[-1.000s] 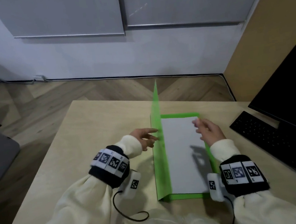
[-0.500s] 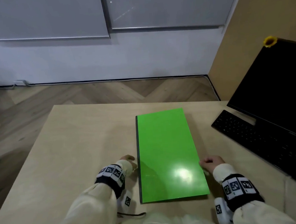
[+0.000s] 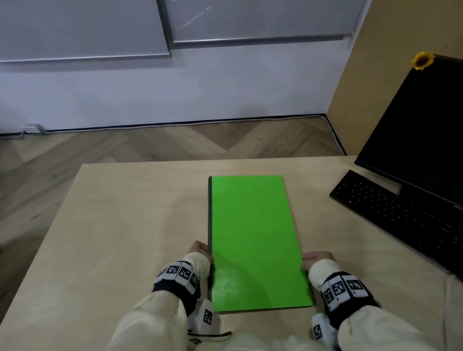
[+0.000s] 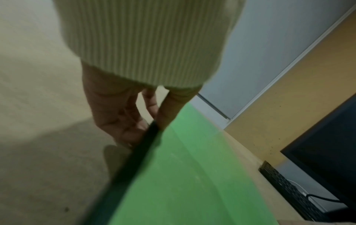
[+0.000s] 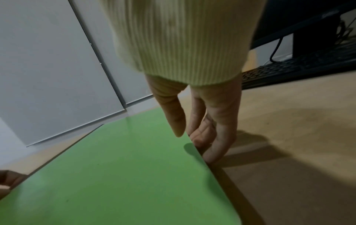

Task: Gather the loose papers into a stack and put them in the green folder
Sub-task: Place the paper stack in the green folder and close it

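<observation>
From the head view, the green folder (image 3: 255, 241) lies shut and flat on the table (image 3: 118, 243), in the middle of the frame; a second ago its cover stood upright with the white papers bare inside, so they are now closed in and no loose sheet shows anywhere on the wood. My left hand (image 3: 199, 249) sits at the folder's dark spine, lower centre, and my right hand (image 3: 316, 257) at its opposite long edge, both lower in the frame than they were a second ago. To the right stand the keyboard (image 3: 416, 228) and the monitor (image 3: 442, 141). In the left wrist view my thumb lies on the green cover and my fingers (image 4: 123, 121) curl beside the spine, so I seem to be pinching that edge, though blur makes this uncertain. In the right wrist view my thumb tip rests on the cover's rim and my fingers (image 5: 215, 137) tuck under it, grasping the folder. I judge the task all but done; only squaring or setting down remains.
</observation>
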`<control>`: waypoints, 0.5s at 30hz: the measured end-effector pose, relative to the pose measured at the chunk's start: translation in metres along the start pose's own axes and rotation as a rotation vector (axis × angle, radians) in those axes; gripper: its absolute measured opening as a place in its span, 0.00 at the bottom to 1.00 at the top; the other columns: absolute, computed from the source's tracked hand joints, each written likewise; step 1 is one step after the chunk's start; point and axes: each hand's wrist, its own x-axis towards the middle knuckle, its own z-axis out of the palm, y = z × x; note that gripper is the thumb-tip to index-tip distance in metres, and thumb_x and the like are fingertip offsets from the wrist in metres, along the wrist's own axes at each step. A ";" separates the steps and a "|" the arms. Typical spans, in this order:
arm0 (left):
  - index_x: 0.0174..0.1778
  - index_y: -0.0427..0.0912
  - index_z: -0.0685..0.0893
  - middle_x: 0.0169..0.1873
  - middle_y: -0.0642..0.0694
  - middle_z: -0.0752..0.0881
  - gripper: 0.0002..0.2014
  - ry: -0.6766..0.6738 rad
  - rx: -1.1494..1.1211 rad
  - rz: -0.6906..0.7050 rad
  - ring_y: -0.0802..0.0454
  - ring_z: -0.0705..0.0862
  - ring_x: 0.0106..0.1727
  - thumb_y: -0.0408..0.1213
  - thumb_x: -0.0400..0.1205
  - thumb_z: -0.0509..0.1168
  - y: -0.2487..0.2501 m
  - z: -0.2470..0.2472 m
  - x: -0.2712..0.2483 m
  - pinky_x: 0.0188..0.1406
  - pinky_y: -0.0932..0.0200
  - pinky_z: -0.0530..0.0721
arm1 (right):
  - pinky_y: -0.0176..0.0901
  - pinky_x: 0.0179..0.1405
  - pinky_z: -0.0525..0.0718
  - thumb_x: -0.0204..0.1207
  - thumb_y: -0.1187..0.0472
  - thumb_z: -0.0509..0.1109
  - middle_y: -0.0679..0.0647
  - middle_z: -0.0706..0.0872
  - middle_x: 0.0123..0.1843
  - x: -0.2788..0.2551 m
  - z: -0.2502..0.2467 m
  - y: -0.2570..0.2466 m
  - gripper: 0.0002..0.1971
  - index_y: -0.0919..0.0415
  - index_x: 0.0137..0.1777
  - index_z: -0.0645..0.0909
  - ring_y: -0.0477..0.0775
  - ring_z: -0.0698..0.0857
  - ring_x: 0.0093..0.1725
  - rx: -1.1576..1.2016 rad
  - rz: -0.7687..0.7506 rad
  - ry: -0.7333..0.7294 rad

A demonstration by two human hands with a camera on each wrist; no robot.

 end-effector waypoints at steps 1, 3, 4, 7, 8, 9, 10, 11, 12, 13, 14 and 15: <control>0.26 0.47 0.64 0.26 0.50 0.69 0.20 0.022 -0.017 0.002 0.46 0.73 0.45 0.19 0.77 0.58 -0.003 -0.004 0.004 0.41 0.59 0.70 | 0.46 0.53 0.81 0.72 0.75 0.68 0.67 0.91 0.49 0.006 0.006 -0.001 0.14 0.73 0.57 0.86 0.62 0.84 0.43 0.039 0.002 -0.031; 0.25 0.45 0.64 0.26 0.49 0.68 0.21 0.035 -0.024 -0.035 0.46 0.72 0.46 0.18 0.76 0.61 -0.010 -0.019 0.010 0.45 0.59 0.69 | 0.44 0.50 0.81 0.71 0.71 0.70 0.67 0.92 0.48 0.017 0.023 -0.004 0.13 0.72 0.56 0.87 0.62 0.86 0.44 0.034 -0.008 -0.051; 0.26 0.44 0.65 0.27 0.48 0.69 0.20 0.025 -0.021 -0.063 0.46 0.72 0.47 0.18 0.76 0.62 -0.014 -0.030 0.012 0.47 0.58 0.70 | 0.45 0.53 0.83 0.72 0.69 0.70 0.66 0.91 0.53 0.014 0.034 -0.007 0.13 0.68 0.56 0.88 0.63 0.88 0.48 0.018 -0.028 -0.057; 0.41 0.35 0.77 0.38 0.42 0.76 0.07 0.002 -0.015 -0.099 0.47 0.73 0.48 0.20 0.75 0.64 -0.024 -0.057 0.022 0.53 0.53 0.77 | 0.42 0.56 0.84 0.73 0.68 0.67 0.60 0.91 0.55 -0.012 0.057 -0.020 0.13 0.61 0.54 0.90 0.62 0.89 0.52 -0.058 -0.084 -0.047; 0.49 0.32 0.80 0.41 0.41 0.77 0.09 -0.008 -0.024 -0.104 0.48 0.73 0.47 0.20 0.74 0.65 -0.028 -0.062 0.028 0.55 0.50 0.79 | 0.42 0.57 0.86 0.73 0.69 0.66 0.59 0.92 0.54 -0.015 0.060 -0.020 0.13 0.60 0.53 0.90 0.61 0.90 0.51 -0.078 -0.100 -0.041; 0.52 0.30 0.81 0.41 0.41 0.78 0.12 -0.022 -0.028 -0.103 0.48 0.73 0.46 0.19 0.73 0.66 -0.032 -0.066 0.034 0.57 0.47 0.81 | 0.45 0.57 0.86 0.73 0.69 0.66 0.59 0.92 0.54 -0.018 0.064 -0.022 0.14 0.59 0.52 0.90 0.61 0.90 0.50 -0.084 -0.110 -0.044; 0.50 0.31 0.81 0.37 0.42 0.78 0.13 -0.039 -0.025 -0.105 0.48 0.74 0.45 0.19 0.71 0.68 -0.034 -0.070 0.037 0.60 0.43 0.82 | 0.49 0.58 0.87 0.73 0.70 0.66 0.60 0.92 0.54 -0.021 0.066 -0.023 0.14 0.59 0.52 0.90 0.62 0.90 0.50 -0.084 -0.107 -0.044; 0.44 0.33 0.80 0.32 0.45 0.78 0.11 -0.045 -0.007 -0.109 0.48 0.74 0.45 0.19 0.70 0.69 -0.036 -0.072 0.039 0.60 0.42 0.82 | 0.50 0.58 0.87 0.73 0.70 0.65 0.60 0.91 0.55 -0.021 0.067 -0.024 0.14 0.59 0.52 0.90 0.62 0.90 0.51 -0.081 -0.109 -0.039; 0.38 0.36 0.78 0.29 0.48 0.76 0.11 -0.041 0.014 -0.116 0.48 0.74 0.45 0.19 0.69 0.70 -0.036 -0.073 0.037 0.58 0.43 0.83 | 0.49 0.59 0.87 0.74 0.71 0.64 0.60 0.91 0.56 -0.024 0.066 -0.025 0.15 0.59 0.53 0.89 0.62 0.90 0.52 -0.090 -0.111 -0.033; 0.32 0.40 0.75 0.28 0.49 0.74 0.13 -0.025 0.026 -0.111 0.48 0.74 0.45 0.19 0.69 0.70 -0.035 -0.072 0.034 0.52 0.46 0.84 | 0.46 0.60 0.86 0.75 0.72 0.64 0.59 0.90 0.57 -0.025 0.066 -0.025 0.16 0.60 0.55 0.89 0.61 0.89 0.53 -0.098 -0.117 -0.019; 0.29 0.44 0.72 0.29 0.50 0.73 0.16 -0.015 0.044 -0.099 0.48 0.75 0.45 0.20 0.70 0.69 -0.032 -0.072 0.028 0.47 0.53 0.82 | 0.43 0.60 0.85 0.75 0.72 0.63 0.59 0.90 0.59 -0.027 0.065 -0.025 0.16 0.60 0.57 0.88 0.61 0.88 0.55 -0.098 -0.107 -0.009; 0.28 0.47 0.70 0.30 0.50 0.74 0.18 0.001 0.074 -0.086 0.48 0.75 0.45 0.22 0.70 0.69 -0.030 -0.071 0.025 0.45 0.58 0.78 | 0.42 0.60 0.83 0.75 0.72 0.63 0.59 0.89 0.59 -0.026 0.064 -0.024 0.17 0.60 0.57 0.87 0.61 0.88 0.56 -0.093 -0.108 0.000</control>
